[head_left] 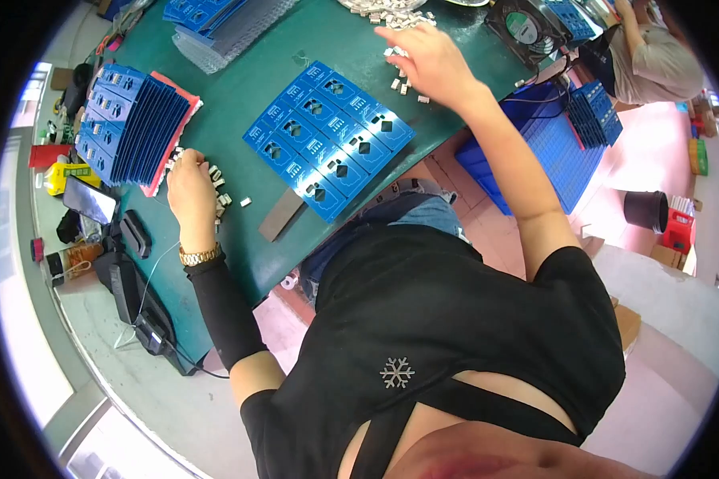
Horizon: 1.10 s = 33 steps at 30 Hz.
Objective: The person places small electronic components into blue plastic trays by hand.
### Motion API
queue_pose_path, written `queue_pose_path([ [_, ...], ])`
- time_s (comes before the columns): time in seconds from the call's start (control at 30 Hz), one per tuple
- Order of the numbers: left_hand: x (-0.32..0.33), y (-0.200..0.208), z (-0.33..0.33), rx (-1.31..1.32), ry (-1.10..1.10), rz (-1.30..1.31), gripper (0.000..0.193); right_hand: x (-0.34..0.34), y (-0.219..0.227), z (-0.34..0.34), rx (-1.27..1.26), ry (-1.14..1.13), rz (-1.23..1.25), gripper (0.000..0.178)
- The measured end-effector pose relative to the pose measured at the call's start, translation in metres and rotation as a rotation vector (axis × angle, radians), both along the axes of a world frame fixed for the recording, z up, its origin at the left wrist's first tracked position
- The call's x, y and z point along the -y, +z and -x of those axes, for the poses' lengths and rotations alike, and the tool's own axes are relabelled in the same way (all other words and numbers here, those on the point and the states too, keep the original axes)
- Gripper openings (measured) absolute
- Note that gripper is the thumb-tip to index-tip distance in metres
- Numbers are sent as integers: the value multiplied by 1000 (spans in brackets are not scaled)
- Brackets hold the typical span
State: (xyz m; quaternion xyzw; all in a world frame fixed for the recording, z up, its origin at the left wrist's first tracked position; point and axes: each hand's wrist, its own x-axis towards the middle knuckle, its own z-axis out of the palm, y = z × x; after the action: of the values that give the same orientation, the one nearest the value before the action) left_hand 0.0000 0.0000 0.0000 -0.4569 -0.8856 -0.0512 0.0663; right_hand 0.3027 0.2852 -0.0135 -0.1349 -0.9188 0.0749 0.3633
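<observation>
A blue circuit board panel [328, 137] with rows of dark cut-outs lies flat on the green table in front of me. My left hand [190, 185] is left of it, fingers curled down into a pile of small white connectors [219, 191]; what the fingertips pinch, if anything, is hidden. Beyond the panel's right side, my right hand [433, 65] hovers near more loose white connectors [403, 82]. Its index finger is stretched out and the thumb stands apart, with nothing visible between them.
Stacked blue panels [128, 120] stand on pink foam at the left. More panels [200, 14] lie on bubble wrap at the back. A larger connector heap [387, 12] and a black fan [527, 32] sit far right. A brown strip [283, 215] lies near the front edge. A co-worker [655, 64] is at upper right.
</observation>
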Motion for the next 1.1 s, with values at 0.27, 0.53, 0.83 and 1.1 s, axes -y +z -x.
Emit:
queue_pose_path([
  [0.27,6,-9,13,140,60,-205,14,5,-19,22,179,-391,102,14],
  [0.53,1,-2,2,114,60,-106,14,3,-17,16,169,-433,177,10],
  [0.83,2,-2,4,-17,-49,-66,10,7,-23,19,117,-214,-189,8],
  [1.1,-2,-6,19,55,-188,-72,7,-21,3,42,-50,32,-252,8],
])
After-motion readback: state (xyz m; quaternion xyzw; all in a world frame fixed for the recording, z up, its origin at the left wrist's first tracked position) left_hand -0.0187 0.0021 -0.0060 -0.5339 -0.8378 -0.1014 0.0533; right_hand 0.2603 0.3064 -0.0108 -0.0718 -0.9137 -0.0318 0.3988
